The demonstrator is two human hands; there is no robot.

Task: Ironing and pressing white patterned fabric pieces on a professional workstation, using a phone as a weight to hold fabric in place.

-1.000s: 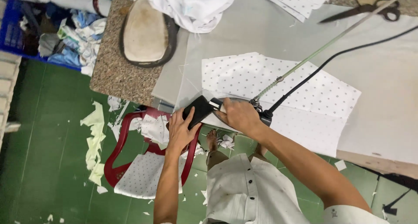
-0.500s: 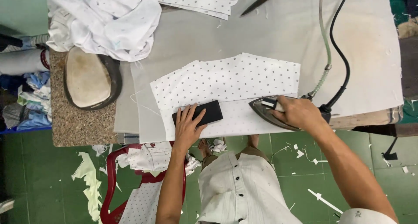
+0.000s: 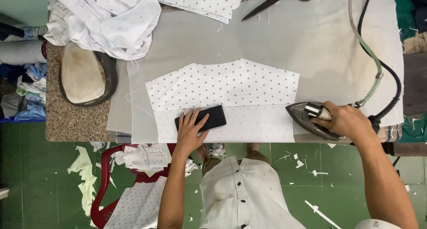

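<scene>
White dotted fabric panel [image 3: 222, 89] stays flat because our left hand [image 3: 190, 131] presses a black rectangular block [image 3: 202, 118] on its fold, while our right hand [image 3: 344, 122] wraps closed around the iron [image 3: 307, 117].

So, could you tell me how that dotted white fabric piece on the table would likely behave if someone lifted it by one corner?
The dotted fabric piece lies thin and flat with a folded lower band, so it would probably droop limply and unfold. It looks light; the left hand presses a black block on it, suggesting it shifts easily. On the smooth grey table cover, it may slide when pushed.
</scene>
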